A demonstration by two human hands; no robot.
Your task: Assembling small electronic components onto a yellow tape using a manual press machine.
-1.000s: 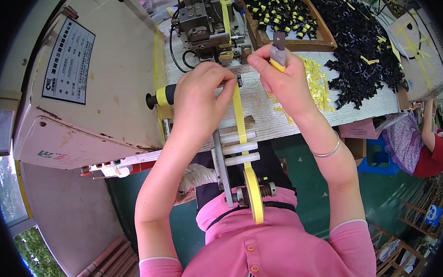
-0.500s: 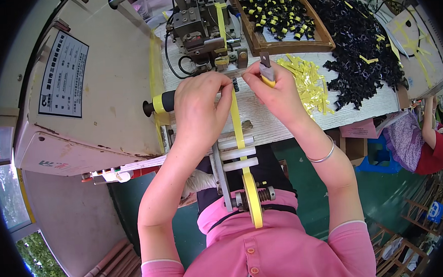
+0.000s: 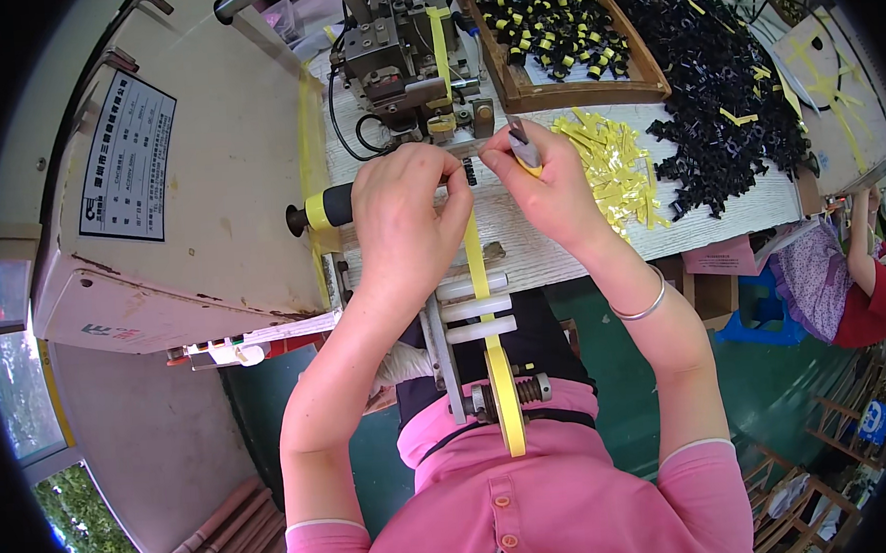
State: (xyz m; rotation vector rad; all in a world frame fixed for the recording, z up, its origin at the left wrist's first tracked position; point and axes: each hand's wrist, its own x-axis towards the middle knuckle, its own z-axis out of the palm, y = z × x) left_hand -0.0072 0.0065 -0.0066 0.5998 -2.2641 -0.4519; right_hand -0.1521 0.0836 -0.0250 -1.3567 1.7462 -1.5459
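My left hand [image 3: 408,213] is closed, thumb and fingertips pinched together beside a small black part [image 3: 470,171] below the machine head. What those fingertips hold is hidden. Gripped in my right hand [image 3: 550,186] is a small tool [image 3: 527,152] with a flat metal end pointing up and a yellow lower part. The right fingertips are just right of the black part. Between the hands runs a yellow tape strip [image 3: 476,250], rising from a tape reel [image 3: 507,403] over white rollers [image 3: 477,308] to the metal machine head [image 3: 392,69].
Yellow cut strips [image 3: 608,168] lie in a pile at the right. Beyond them are a heap of black parts [image 3: 724,92] and a wooden tray [image 3: 584,94] of black-and-yellow pieces. A large beige machine cabinet [image 3: 201,249] stands left. Another person's red sleeve [image 3: 870,304] shows far right.
My right hand has shifted slightly left, and its tool has tilted to the left. My left hand has moved only a little to the right.
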